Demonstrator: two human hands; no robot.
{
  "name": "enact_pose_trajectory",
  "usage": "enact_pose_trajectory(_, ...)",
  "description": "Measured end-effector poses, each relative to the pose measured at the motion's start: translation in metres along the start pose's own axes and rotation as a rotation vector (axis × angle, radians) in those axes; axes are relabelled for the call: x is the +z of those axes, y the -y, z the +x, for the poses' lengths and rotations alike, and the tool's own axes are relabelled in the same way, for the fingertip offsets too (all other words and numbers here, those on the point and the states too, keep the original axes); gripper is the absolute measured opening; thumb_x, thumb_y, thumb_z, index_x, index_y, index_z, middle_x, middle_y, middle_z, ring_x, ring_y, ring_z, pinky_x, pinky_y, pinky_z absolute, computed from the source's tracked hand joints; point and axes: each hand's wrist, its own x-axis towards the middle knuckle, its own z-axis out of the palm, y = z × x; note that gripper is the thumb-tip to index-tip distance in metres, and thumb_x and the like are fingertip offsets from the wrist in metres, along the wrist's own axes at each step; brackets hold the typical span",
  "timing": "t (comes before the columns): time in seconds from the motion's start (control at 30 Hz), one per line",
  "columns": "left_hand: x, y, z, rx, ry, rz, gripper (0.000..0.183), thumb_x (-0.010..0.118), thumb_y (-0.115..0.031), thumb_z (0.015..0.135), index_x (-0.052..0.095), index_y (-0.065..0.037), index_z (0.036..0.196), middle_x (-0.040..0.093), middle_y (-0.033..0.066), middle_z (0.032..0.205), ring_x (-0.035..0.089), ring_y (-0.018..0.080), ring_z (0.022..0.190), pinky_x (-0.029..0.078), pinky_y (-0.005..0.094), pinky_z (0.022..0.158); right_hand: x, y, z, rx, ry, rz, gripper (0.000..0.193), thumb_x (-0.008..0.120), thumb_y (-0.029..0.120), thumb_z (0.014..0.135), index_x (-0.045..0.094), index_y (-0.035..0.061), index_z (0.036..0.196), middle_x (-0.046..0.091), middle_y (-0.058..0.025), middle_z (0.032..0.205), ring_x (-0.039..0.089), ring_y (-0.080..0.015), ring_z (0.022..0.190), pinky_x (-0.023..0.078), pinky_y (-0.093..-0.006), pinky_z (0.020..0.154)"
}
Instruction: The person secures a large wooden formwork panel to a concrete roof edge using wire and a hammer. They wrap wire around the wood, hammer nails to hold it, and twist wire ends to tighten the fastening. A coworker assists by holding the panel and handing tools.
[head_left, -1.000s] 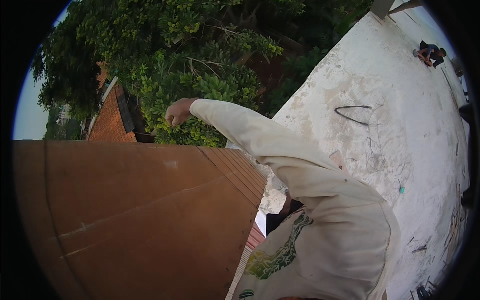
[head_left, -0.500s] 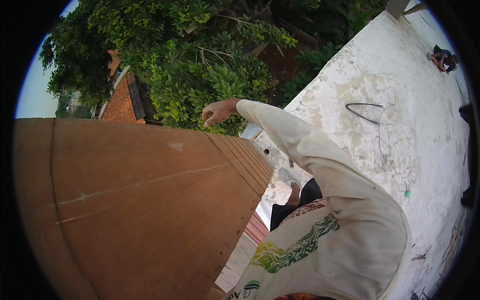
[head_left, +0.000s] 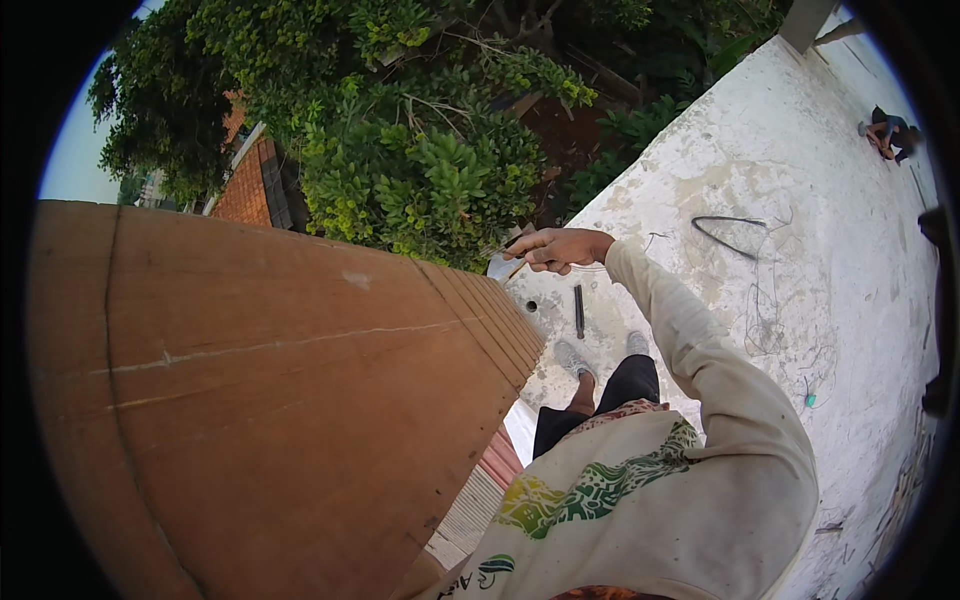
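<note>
Brown panel (head_left: 300, 390): largest item, filling left and lower left of the frame, far end reaching the middle. Flat and reddish brown, scuffed; long pale scratch across it, dark line near the left edge, close parallel lines at the far end. Judged already raised at its near end; no right-hand grip on it made yet, and its support could not be seen.

Pale floor (head_left: 850, 260) took the right side, stained and patchy. Trees (head_left: 440, 170) filled the top. Shirt (head_left: 640, 510), lower middle, off-white with green and yellow print. Tiled roof (head_left: 243, 190), orange, upper left.

Right hand (head_left: 567, 248), centre, near the panel's far end; contact unclear. Fingers loosely spread, nothing seen in them. Left hand out of view; its fingers could not be told.

Second person (head_left: 890, 135), upper right, hunched low. Bent dark rod (head_left: 725, 240), right of centre. Dark bar (head_left: 579, 312), below the right hand. Turquoise piece (head_left: 810, 400), lower right, tiny.
</note>
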Motion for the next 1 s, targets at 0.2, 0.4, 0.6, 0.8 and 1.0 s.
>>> enact_pose_trajectory(0.2,-0.001,0.005,-0.012,-0.01,0.009,-0.007,0.021,0.05,-0.023,0.113,0.058,-0.01,0.1,0.056,0.0006,0.076,0.047,0.0108,0.056,0.038,0.0254,0.045,0.022,0.01,0.032,-0.204,-0.329,0.281,0.045,0.046,0.016,0.112,0.047,0.0024,0.155,0.046,0.004,0.076,0.032,-0.0052,0.055,0.027,-0.0243,0.047)
enact_pose_trajectory(0.4,-0.009,0.01,-0.021,-0.015,0.009,-0.024,0.021,0.05,-0.023,0.113,0.058,-0.01,0.1,0.055,0.0005,0.076,0.047,0.0107,0.056,0.038,0.0254,0.045,0.043,0.052,0.095,-0.265,-0.566,0.346,0.045,0.044,0.012,0.111,0.047,-0.0001,0.154,0.05,0.0031,0.077,0.035,-0.006,0.056,0.03,-0.0251,0.047)
enact_pose_trajectory(0.6,-0.016,0.016,-0.033,-0.053,0.007,-0.043,0.021,0.049,-0.023,0.113,0.058,-0.01,0.1,0.055,0.0003,0.076,0.047,0.0106,0.056,0.038,0.0254,0.044,0.076,0.065,0.14,-0.153,-0.466,0.113,0.045,0.044,0.008,0.106,0.052,-0.0019,0.149,0.053,-0.0002,0.075,0.036,-0.0097,0.052,0.03,-0.0284,0.046)
enact_pose_trajectory(0.8,-0.025,0.033,-0.037,-0.135,0.026,-0.109,0.021,0.049,-0.023,0.113,0.058,-0.01,0.099,0.055,0.0002,0.076,0.046,0.0105,0.056,0.038,0.0253,0.044,0.12,0.058,0.144,-0.154,-0.359,0.108,0.052,0.043,0.008,0.104,0.046,-0.0005,0.156,0.054,0.0001,0.079,0.041,-0.0099,0.056,0.033,-0.0271,0.048)
enact_pose_trajectory(1.0,-0.006,0.083,-0.081,-0.416,0.073,-0.257,0.021,0.049,-0.022,0.113,0.058,-0.01,0.099,0.055,0.0001,0.075,0.046,0.0103,0.056,0.038,0.0253,0.044,0.141,0.02,0.087,-0.126,-0.154,0.381,0.029,0.044,0.01,0.111,0.055,0.0011,0.136,0.056,-0.0003,0.082,0.051,-0.0103,0.062,0.044,-0.0277,0.052)
